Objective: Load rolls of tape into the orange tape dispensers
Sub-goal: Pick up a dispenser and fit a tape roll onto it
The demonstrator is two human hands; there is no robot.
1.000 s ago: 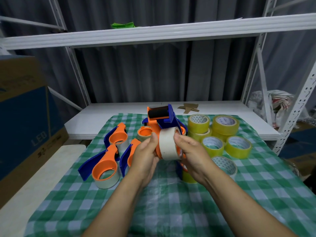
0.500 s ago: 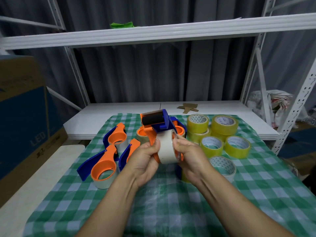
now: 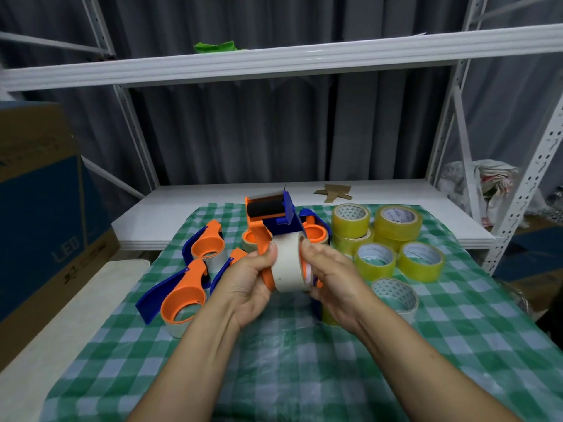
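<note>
Left hand (image 3: pixel 247 278) and right hand (image 3: pixel 330 277) gripping an orange dispenser (image 3: pixel 268 226) with white tape roll (image 3: pixel 288 263) above the checkered desk (image 3: pixel 304 360), yellow rolls (image 3: pixel 396 239) right, loaded dispensers (image 3: pixel 185 287) left

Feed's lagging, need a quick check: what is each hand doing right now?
Left hand: gripping the orange tape dispenser, thumb against the white tape roll.
Right hand: gripping the white tape roll from its right side.
</note>
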